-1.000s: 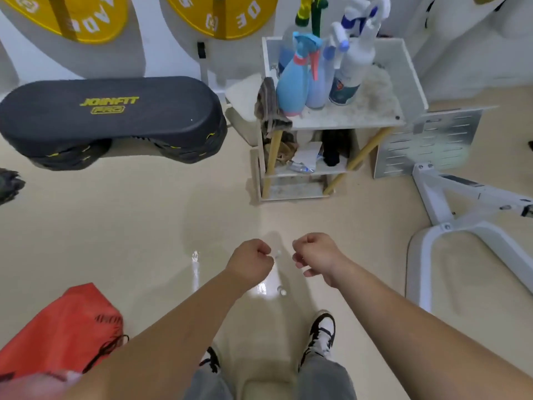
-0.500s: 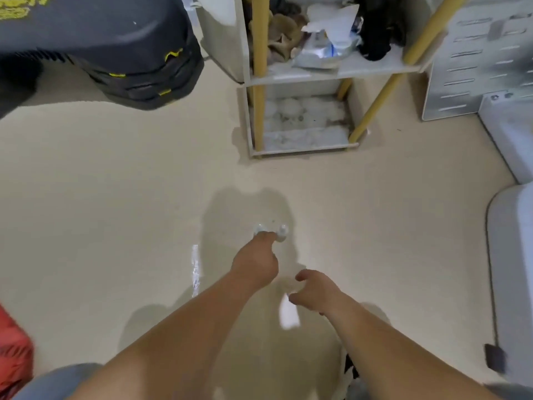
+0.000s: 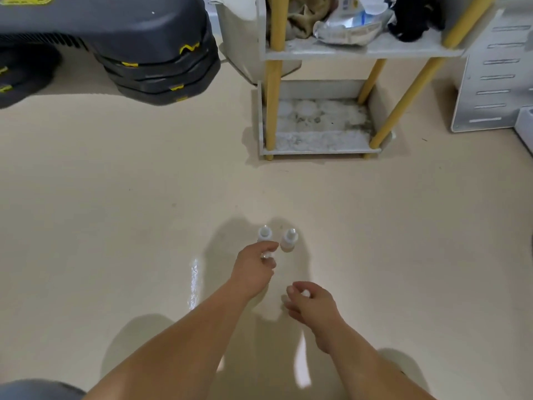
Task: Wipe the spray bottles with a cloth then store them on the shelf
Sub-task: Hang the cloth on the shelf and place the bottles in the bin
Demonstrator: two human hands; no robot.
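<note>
- I am reaching my left hand [image 3: 253,268] down to the floor [image 3: 144,212], and its fingers are curling round the lower part of the left bottle [image 3: 264,234], a small white one standing upright.
- Only the cap and shoulder of that bottle are showing above my knuckles, with a bit of white showing between my fingers.
- The right bottle [image 3: 288,241], much the same in shape, is standing just beside it, upright, and my hand is not touching it.
- I am holding my right hand [image 3: 313,306] lower in the view, apart from both bottles, with its fingers curled in narrow and the thumb pinching a small white piece [image 3: 305,293]; what that piece is I cannot tell.
- The shelf [image 3: 360,49], white with yellow legs, is standing well beyond the bottles.
- Its bottom tier [image 3: 317,151] is showing grey stains and pale round marks.
- On the tier above, a brownish cloth [image 3: 300,21] is lying at the left, a silvery packet [image 3: 346,31] in the middle and a black cloth [image 3: 412,21] at the right.
- A dark step platform [image 3: 129,30] with yellow marks is sitting to the left of the shelf, and a white slotted panel [image 3: 490,82] is leaning at its right.
</note>
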